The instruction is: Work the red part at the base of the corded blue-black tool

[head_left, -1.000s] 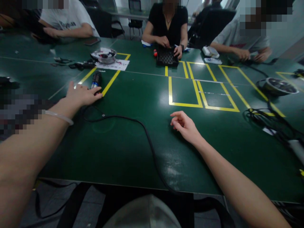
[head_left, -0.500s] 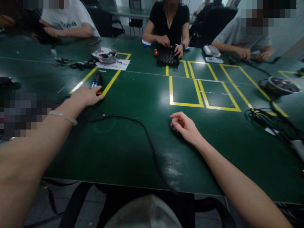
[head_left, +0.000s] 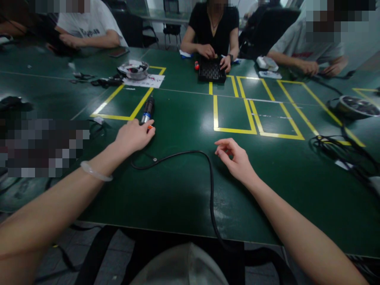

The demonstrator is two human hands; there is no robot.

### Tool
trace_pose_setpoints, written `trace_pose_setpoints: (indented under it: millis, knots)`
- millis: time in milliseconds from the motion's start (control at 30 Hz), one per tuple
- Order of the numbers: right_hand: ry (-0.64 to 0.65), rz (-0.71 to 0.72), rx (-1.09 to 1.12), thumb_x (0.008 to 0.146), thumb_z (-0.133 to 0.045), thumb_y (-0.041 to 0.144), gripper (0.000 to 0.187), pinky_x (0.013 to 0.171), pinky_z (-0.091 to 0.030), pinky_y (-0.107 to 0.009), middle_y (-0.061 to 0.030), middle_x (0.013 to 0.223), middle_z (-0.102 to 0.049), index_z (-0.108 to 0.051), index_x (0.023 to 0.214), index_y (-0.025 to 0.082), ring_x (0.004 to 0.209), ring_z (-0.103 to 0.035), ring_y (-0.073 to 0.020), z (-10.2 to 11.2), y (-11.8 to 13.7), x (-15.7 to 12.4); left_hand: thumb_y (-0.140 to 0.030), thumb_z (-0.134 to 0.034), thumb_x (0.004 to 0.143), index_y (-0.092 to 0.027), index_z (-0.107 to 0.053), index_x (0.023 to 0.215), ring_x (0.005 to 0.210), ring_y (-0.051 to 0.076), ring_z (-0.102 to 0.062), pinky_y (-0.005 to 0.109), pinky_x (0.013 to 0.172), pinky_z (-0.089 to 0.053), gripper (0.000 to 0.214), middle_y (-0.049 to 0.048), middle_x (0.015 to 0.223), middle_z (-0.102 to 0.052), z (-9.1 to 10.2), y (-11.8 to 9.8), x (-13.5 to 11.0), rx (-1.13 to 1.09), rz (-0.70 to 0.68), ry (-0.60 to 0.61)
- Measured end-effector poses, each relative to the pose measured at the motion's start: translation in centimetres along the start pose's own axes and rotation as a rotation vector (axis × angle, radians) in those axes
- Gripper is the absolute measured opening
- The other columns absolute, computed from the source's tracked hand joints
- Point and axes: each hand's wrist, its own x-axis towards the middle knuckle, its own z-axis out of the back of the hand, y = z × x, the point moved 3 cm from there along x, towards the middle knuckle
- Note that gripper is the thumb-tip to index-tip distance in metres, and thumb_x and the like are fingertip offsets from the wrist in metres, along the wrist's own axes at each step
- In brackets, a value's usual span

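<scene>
On the table [head_left: 172, 194], the left hand [head_left: 135, 135] held a dark tool [head_left: 148, 109] between thumb and fingers; near the cord [head_left: 211, 178], the right hand [head_left: 236, 160] had loosely curled fingers.

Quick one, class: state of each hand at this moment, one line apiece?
Left hand: closed, holding the black tool with the blue band.
Right hand: open, fingers loosely curled, nothing visible in it.

head view, looking forward and down across table [head_left: 169, 202]

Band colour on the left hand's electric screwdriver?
Blue band on the electric screwdriver; best in head view.
</scene>
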Motion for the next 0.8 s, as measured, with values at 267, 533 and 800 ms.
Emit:
trace_pose_setpoints:
  millis: [267,533,800]
  knots:
    - [0.120,0.084,-0.154,0.094,-0.049,0.018,0.018,0.072,-0.050,-0.032,-0.0050,0.094,-0.065,-0.058,0.110,0.022,0.084,-0.063,-0.0185,-0.8,1.3,-0.3,-0.046,-0.029,0.100,-0.028,-0.051,0.146,0.094,0.030,-0.061,0.038,0.079,-0.043,0.053,0.0153,0.103,-0.061,3.1,-10.7,-6.0,-0.025,-0.281,-0.053]
    - [0.268,0.109,-0.132,0.091,-0.054,0.016,0.028,0.070,-0.049,-0.030,-0.0052,0.101,-0.062,-0.055,0.118,0.023,0.083,-0.060,-0.0169,-1.4,1.2,-0.5,-0.039,-0.042,0.097,-0.020,-0.060,0.130,0.091,0.029,-0.060,0.039,0.075,-0.043,0.043,0.0139,0.096,-0.062,3.7,-16.5,-8.8,-0.126,-0.517,-0.149]
    - [0.312,0.151,-0.115,0.092,-0.056,0.017,0.011,0.067,-0.048,-0.028,-0.0042,0.095,-0.058,-0.057,0.102,0.022,0.077,-0.057,-0.0158,-1.3,1.6,-0.3,-0.042,-0.042,0.098,-0.019,-0.053,0.136,0.093,0.028,-0.058,0.039,0.076,-0.042,0.047,0.0138,0.101,-0.061,3.5,-16.7,-9.4,-0.170,-0.578,-0.150]
